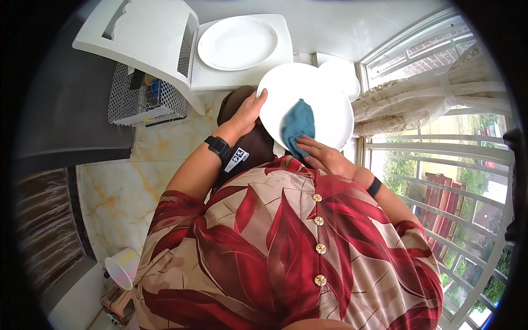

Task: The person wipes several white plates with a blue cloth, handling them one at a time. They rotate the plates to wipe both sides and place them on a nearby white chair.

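A large white oval plate [326,103] is held over the lap. My left hand [251,111] grips its left rim, thumb on the upper face. A teal cloth [300,121] lies on the plate's near part, with one end over the near rim. The fingers of my right hand [319,152] press on the cloth's lower end, fairly flat; the palm's underside is hidden. Beyond my left hand, another white oval plate [238,42] with a faint rim pattern lies on a white chair seat [218,81]. A further white round thing [344,78] shows past the held plate's far right edge.
The white chair's backrest [148,33] stands at the upper left, above a white mesh basket [144,99] holding small items. To the right are a barred window [445,156] and a tied curtain [425,101]. A pale bin [123,267] stands at the lower left.
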